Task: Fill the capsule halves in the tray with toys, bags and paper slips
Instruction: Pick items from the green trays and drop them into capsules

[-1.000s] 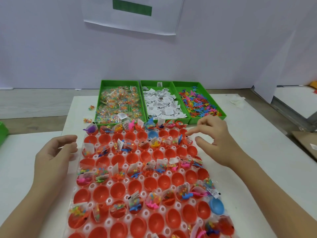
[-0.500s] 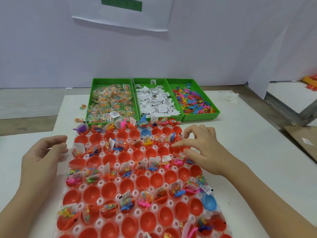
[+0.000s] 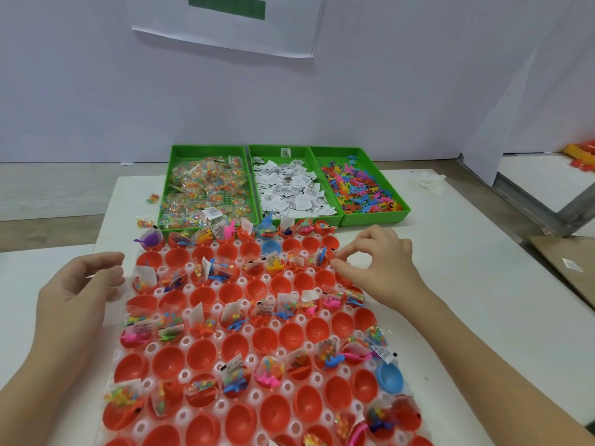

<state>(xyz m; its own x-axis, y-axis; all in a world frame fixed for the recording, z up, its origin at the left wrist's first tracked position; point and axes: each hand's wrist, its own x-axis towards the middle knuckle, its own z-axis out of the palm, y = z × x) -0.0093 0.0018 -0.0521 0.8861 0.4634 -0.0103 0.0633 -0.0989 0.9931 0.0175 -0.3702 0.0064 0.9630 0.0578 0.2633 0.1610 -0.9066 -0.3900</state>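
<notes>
A clear tray [image 3: 180, 375] holds rows of red capsule halves [image 3: 203, 350] and a few blue ones [image 3: 389, 378]. Many carry a small bead bag, a paper slip and a plastic toy; others are bare. My right hand [image 3: 376, 268] is at the tray's right edge. Its thumb and index finger pinch the edge of a small bag [image 3: 325, 256] in a capsule half in the third row. My left hand [image 3: 77, 291] hovers beside the tray's left edge, fingers loosely curled, holding nothing.
Three green bins stand behind the tray: bead bags [image 3: 206, 188] on the left, paper slips [image 3: 289, 191] in the middle, coloured toys [image 3: 357, 188] on the right. Two loose bags [image 3: 146, 222] lie on the white table. Cardboard [image 3: 566, 268] lies to the right.
My right hand came down from above the tray's far right corner to the third row, and its fingers closed to a pinch. My left hand stayed put.
</notes>
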